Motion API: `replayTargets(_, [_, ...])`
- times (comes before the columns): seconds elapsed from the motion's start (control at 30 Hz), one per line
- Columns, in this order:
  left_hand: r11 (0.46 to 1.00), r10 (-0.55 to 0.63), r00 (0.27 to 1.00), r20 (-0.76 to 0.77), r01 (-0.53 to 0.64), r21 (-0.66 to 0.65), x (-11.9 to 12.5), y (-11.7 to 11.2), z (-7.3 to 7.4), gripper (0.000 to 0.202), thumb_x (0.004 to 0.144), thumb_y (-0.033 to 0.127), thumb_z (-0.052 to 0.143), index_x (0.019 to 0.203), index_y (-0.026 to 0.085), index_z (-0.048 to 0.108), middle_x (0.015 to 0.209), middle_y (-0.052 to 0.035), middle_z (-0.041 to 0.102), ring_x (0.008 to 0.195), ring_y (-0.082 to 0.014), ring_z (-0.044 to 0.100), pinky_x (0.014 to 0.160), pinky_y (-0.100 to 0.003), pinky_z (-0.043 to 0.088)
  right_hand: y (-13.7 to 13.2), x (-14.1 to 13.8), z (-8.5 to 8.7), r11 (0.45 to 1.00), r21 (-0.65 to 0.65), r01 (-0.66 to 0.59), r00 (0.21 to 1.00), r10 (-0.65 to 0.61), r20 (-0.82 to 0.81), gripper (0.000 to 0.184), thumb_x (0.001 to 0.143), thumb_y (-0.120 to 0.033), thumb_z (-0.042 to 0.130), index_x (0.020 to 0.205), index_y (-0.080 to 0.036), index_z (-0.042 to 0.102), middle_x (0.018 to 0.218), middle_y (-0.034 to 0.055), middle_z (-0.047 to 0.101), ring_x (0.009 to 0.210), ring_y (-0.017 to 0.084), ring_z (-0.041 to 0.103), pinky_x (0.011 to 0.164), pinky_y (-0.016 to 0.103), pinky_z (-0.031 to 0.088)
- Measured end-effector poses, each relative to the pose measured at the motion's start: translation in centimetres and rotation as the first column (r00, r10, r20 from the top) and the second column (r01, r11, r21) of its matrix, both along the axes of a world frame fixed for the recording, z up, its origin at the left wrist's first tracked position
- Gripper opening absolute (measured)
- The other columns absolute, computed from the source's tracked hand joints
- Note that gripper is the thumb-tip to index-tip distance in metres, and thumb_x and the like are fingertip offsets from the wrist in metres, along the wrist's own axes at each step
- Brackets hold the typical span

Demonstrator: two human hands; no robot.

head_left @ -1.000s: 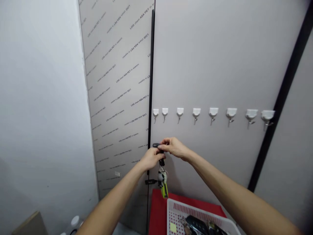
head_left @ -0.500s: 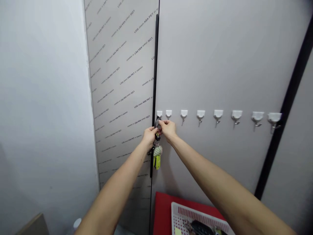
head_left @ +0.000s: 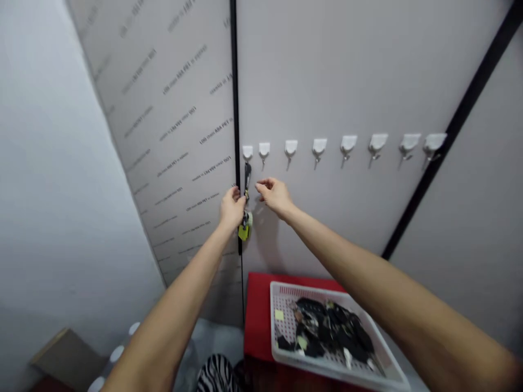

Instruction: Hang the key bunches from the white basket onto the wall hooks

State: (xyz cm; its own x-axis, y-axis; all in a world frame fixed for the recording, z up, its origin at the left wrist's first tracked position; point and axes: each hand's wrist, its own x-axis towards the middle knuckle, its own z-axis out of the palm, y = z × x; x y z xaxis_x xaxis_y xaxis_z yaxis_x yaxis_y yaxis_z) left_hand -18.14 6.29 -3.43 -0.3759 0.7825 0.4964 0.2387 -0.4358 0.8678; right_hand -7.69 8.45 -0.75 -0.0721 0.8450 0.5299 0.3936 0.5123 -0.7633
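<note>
Right hand [head_left: 274, 195] withdrawn from keys [head_left: 247, 194], narrow, left hand [head_left: 232, 208] grip unclear, "ASA PET" panel [head_left: 171, 144]

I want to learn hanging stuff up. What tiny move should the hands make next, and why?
Probably ease the left hand gently away from the dangling bunch. Its dark top end seems to hang from the leftmost hook, and the right hand is apart from it. The left is close, perhaps touching.
</note>
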Motion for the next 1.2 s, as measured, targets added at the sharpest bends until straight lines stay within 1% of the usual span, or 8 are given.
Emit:
replayTargets(0.23, [0.997,-0.073,0.934,-0.351,0.061,-0.046,3.0,-5.5,-9.1,0.025,0.065,0.017,0.041,0.089,0.014,0.048,0.092,-0.0058,0.051,0.084,-0.0124,0.046,0.076,-0.026,0.035,-5.4,8.1,-10.0,0.958,-0.258,-0.127,0.952,0.19,0.239,0.018,0.064,-0.024,0.043,0.072,-0.012,0.053,0.061,0.0014,0.055,0.048,0.007,0.048,0.051,0.02,0.037])
replayTargets(0.4, [0.918,-0.388,0.689,-0.612,0.236,-0.317,7.2,-7.7,-14.6,0.024,0.066,0.018,0.039,0.088,0.015,0.05,0.09,-0.0049,0.052,0.086,-0.0138,0.044,0.078,-0.026,0.034,-7.9,13.1,-16.6,0.96,-0.278,0.016,0.857,0.13,0.499,0.018,0.064,-0.023,0.042,0.072,-0.015,0.055,0.069,0.0039,0.058,0.061,0.012,0.05,0.058,0.023,0.036])
replayTargets(0.53, [0.846,-0.531,0.437,-0.726,0.222,-0.485,9.3,-8.0,-16.9,0.03,0.066,0.02,0.04,0.095,0.016,0.046,0.096,-0.0063,0.05,0.091,-0.0167,0.042,0.079,-0.028,0.033,-9.3,15.0,-18.8,0.964,-0.256,0.07,0.762,0.113,0.637,0.02,0.064,-0.022,0.043,0.078,-0.015,0.056,0.078,0.0061,0.058,0.074,0.016,0.049,0.067,0.026,0.034])
replayTargets(0.67, [0.855,-0.519,0.246,-0.819,0.119,-0.505,10.2,-8.0,-17.8,0.029,0.07,0.017,0.031,0.095,0.017,0.046,0.093,-0.0074,0.05,0.088,-0.0181,0.042,0.075,-0.031,0.033,-10.2,15.4,-19.8,0.971,-0.226,0.075,0.684,0.115,0.721,0.024,0.064,-0.018,0.043,0.083,-0.017,0.055,0.084,0.0065,0.056,0.082,0.018,0.046,0.072,0.029,0.031])
replayTargets(0.77, [0.872,-0.49,0.171,-0.855,0.078,-0.484,10.4,-8.1,-18.0,0.03,0.07,0.015,0.029,0.095,0.019,0.045,0.092,-0.0069,0.05,0.087,-0.018,0.043,0.074,-0.03,0.033,-10.6,15.3,-20.2,0.974,-0.212,0.081,0.671,0.103,0.735,0.025,0.065,-0.019,0.041,0.085,-0.018,0.055,0.085,0.0068,0.056,0.084,0.019,0.044,0.073,0.031,0.03])
replayTargets(1.03, [0.872,-0.486,0.208,-0.849,0.05,-0.487,10.5,-7.9,-18.8,0.029,0.068,0.013,0.029,0.093,0.017,0.044,0.083,-0.0082,0.054,0.077,-0.0188,0.048,0.069,-0.031,0.034,-11.6,14.4,-20.4,0.974,-0.217,-0.058,0.746,0.187,0.639,0.032,0.063,-0.019,0.04,0.093,-0.021,0.05,0.087,0.0038,0.055,0.084,0.016,0.045,0.077,0.032,0.025])
replayTargets(1.1, [0.87,-0.488,0.31,-0.816,0.096,-0.484,10.3,-8.0,-18.8,0.029,0.069,0.014,0.031,0.094,0.019,0.044,0.085,-0.0066,0.054,0.078,-0.0174,0.047,0.069,-0.029,0.034,-11.6,14.3,-20.7,0.973,-0.224,-0.05,0.761,0.182,0.623,0.031,0.064,-0.02,0.04,0.093,-0.02,0.051,0.085,0.0041,0.056,0.082,0.015,0.046,0.078,0.033,0.024])
replayTargets(1.2, [0.87,-0.475,0.56,-0.679,0.182,-0.458,10.0,-7.7,-18.6,0.027,0.068,0.015,0.034,0.093,0.02,0.043,0.086,-0.0037,0.052,0.078,-0.0133,0.045,0.07,-0.025,0.034,-11.3,14.5,-21.1,0.972,-0.232,-0.049,0.779,0.182,0.6,0.03,0.064,-0.018,0.039,0.09,-0.021,0.052,0.083,0.0036,0.057,0.08,0.015,0.048,0.078,0.034,0.026])
